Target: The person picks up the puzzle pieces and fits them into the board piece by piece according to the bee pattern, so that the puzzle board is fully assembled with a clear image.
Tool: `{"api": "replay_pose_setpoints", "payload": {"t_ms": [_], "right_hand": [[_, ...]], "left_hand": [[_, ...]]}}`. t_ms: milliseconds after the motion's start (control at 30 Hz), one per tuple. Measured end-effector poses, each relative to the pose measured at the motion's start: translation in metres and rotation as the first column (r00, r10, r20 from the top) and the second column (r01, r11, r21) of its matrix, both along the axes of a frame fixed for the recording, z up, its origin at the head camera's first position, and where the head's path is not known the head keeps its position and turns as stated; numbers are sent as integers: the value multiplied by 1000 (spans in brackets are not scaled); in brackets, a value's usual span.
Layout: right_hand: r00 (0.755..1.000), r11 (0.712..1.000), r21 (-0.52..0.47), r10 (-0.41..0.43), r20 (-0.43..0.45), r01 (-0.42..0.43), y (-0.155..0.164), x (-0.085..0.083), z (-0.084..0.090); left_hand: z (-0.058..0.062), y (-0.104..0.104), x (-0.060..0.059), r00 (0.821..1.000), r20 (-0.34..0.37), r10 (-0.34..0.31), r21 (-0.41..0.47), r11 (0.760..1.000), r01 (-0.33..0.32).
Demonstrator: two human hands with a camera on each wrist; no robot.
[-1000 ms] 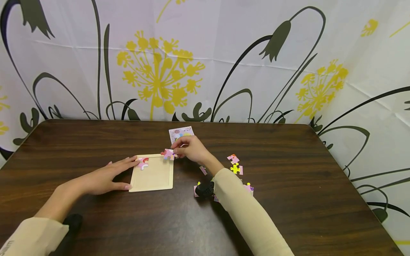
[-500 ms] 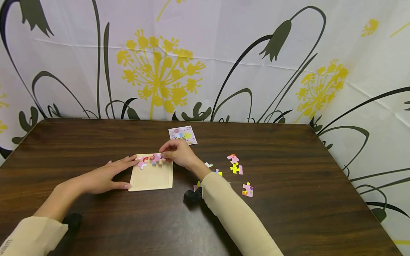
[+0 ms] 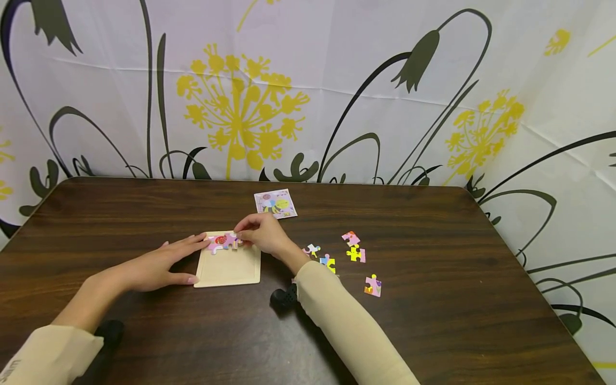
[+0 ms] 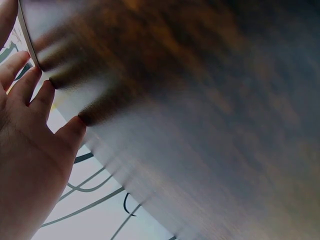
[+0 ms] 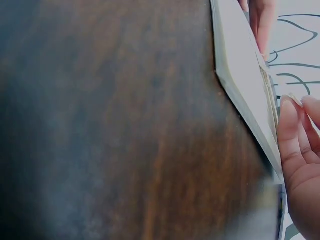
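Note:
A square wooden puzzle tray lies on the table in the head view. My left hand steadies its left side, fingers stretched along the edge and thumb by the near corner. At the far left corner inside sits a pink puzzle piece. Beside it, my right hand pinches another pink puzzle piece between thumb and fingers; together their red patterns form a round shape. In the right wrist view, the thin edge of the held piece shows at the fingertips, over the tray rim.
Several loose puzzle pieces lie right of the tray, among them a yellow and pink piece, a pink piece and a blue and yellow piece. A picture card with a bee lies behind the right hand. A patterned curtain hangs behind the table.
My right hand has carried the pinched puzzle piece leftward from over the tray's far right corner to against the corner piece. The left hand has stayed put.

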State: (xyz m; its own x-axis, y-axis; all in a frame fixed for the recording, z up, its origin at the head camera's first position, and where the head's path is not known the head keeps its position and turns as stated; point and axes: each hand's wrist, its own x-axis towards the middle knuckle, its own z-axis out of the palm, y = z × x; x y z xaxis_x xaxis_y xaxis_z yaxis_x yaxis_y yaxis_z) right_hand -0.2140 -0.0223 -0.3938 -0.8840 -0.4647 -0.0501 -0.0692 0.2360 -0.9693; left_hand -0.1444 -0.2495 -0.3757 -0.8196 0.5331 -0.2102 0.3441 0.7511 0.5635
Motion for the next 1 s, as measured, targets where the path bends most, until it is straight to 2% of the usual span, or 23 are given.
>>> {"api": "replay_pose_setpoints", "payload": {"t_ms": [267, 500, 733, 1000], "right_hand": [[1000, 1000, 20, 11, 0, -11, 0, 1, 1], [990, 987, 156, 55, -129, -35, 3, 2, 3], [980, 981, 186, 79, -183, -45, 6, 2, 5], [950, 959, 284, 104, -293, -18, 12, 2, 7]], "left_hand": [[-1, 0, -1, 1000, -5, -6, -4, 1000, 6], [-2, -2, -1, 1000, 0, -6, 5, 1000, 6], [-2, -2, -1, 1000, -6, -5, 8, 1000, 5], [-1, 0, -1, 1000, -6, 0, -2, 1000, 0]]}}
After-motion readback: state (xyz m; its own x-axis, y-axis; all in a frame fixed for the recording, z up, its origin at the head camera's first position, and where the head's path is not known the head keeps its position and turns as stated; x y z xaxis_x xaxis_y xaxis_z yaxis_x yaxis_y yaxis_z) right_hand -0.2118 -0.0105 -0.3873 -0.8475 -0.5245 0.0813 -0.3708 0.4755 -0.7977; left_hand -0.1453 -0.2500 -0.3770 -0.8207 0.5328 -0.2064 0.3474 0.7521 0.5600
